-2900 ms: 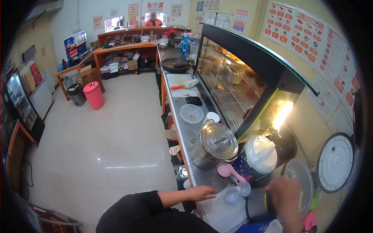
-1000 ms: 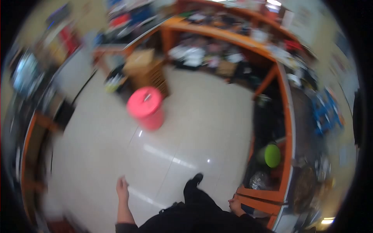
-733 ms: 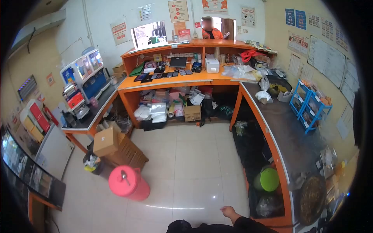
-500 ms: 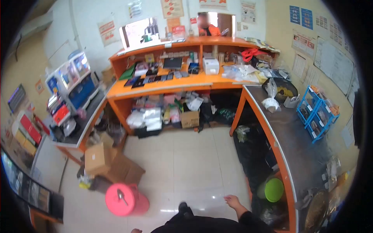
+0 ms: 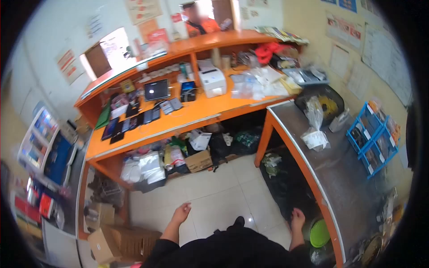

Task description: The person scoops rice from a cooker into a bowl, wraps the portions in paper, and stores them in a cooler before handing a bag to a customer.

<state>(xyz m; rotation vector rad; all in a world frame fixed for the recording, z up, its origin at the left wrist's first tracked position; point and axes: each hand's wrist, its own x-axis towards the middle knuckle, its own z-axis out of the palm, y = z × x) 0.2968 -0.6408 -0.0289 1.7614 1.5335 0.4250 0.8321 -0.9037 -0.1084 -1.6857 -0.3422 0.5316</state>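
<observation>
Left hand: the left hand (image 5: 181, 213) is held over tiled floor (image 5: 210, 203) at 7 o'clock, half-curled; nothing is seen gripped, and whether the fingertips meet cannot be told.
Right hand: the right hand (image 5: 297, 219), between 4 and 5 o'clock, is carried half-curled near the orange-framed counter (image 5: 342, 178); no grip is seen, fingertip contact cannot be told.
Green bin: the green bin (image 5: 319, 233) is placed just beyond the right hand, at half past 4.
Cardboard box: the cardboard box (image 5: 103, 245) is set at half past 7, apart from the left hand.
Open room: floor is left between the hands and the orange desk (image 5: 201, 118) at 12.
Writing: posters (image 5: 144, 10) are mounted at 11; their print is too blurred to be read.
Desk surface: phones (image 5: 152, 116) are laid out at 10 o'clock, a white printer (image 5: 212, 82) is stood at 12.
</observation>
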